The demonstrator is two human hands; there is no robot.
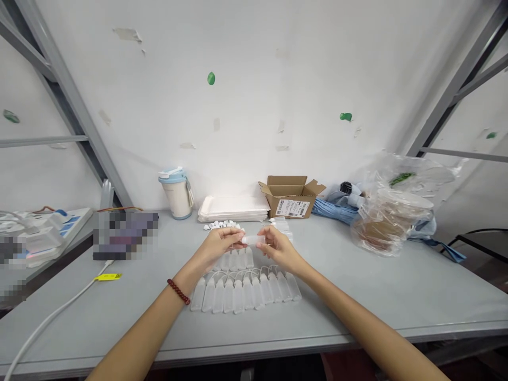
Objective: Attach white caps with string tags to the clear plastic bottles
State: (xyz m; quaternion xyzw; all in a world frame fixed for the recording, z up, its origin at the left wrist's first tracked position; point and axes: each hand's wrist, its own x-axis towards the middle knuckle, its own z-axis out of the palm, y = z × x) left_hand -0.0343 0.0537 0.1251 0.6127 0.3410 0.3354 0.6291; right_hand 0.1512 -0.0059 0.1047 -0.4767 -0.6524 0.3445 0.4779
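Pinching a translucent bottle (253, 241) at opposite ends, left fingers (235, 237) and right fingers (268, 243) closed on it.

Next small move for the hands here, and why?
Probably a gentle twist of the left end of the small bottle with the left hand, while the right hand steadies the other: they pinch it at opposite ends, and small white caps lie just beyond. Whether that end is already capped tight is too small to tell.
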